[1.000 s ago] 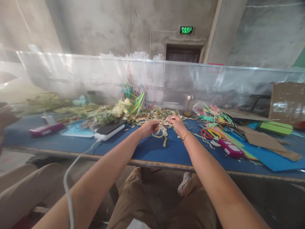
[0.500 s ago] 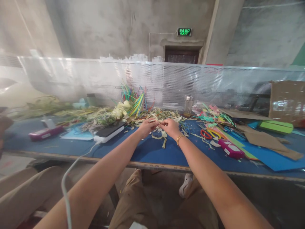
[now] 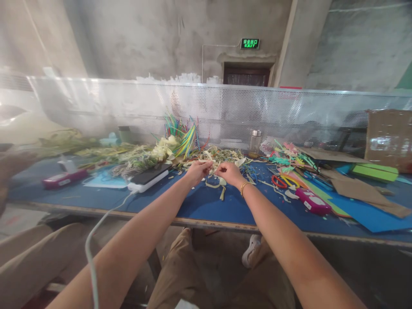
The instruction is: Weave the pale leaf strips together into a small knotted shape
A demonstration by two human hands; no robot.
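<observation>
My left hand (image 3: 198, 171) and my right hand (image 3: 228, 171) meet over the blue table (image 3: 209, 206), fingers pinched on pale yellow paper strips (image 3: 216, 183) that trail down onto the table between them. A gold bracelet (image 3: 243, 187) sits on my right wrist. Just beyond the hands lies a heap of yellow-green paper scraps (image 3: 222, 154). A bundle of coloured strips (image 3: 182, 134) stands upright behind it.
A white power strip with a black device (image 3: 148, 178) lies left of my hands, its cable hanging off the edge. Red-handled scissors (image 3: 279, 180), a magenta box (image 3: 313, 201), coloured paper, cardboard and a jar (image 3: 255, 143) lie to the right. A perforated metal screen (image 3: 289, 111) backs the table.
Both hands have drawn closer together and lifted the strips slightly; my right hand moved left toward the left hand.
</observation>
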